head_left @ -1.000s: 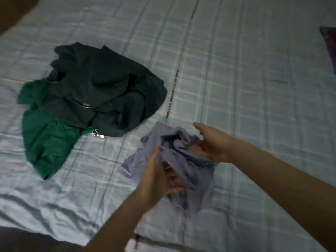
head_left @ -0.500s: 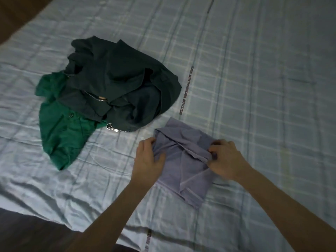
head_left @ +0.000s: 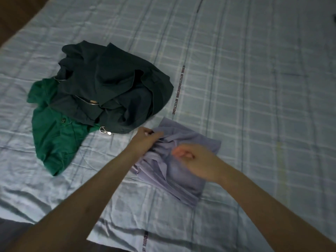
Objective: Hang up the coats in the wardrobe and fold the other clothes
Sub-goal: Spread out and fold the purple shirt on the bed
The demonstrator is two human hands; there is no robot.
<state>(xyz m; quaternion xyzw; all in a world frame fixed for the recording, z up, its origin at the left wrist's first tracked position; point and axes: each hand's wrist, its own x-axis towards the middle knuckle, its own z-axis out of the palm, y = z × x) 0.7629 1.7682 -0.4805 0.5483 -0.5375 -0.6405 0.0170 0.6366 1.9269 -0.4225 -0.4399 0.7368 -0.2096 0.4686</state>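
Lilac garment point(head_left: 183, 168) lying folded on bed sheet point(head_left: 254, 88), lower centre of frame. Left hand point(head_left: 145, 140) pinching its upper-left edge. Right hand point(head_left: 198, 160) blurred, hovering over middle; grip unclear. Advice: flattening layers, squaring edges before releasing.

one head-worn view, angled forward and down, close above the bed point(head_left: 254, 88)
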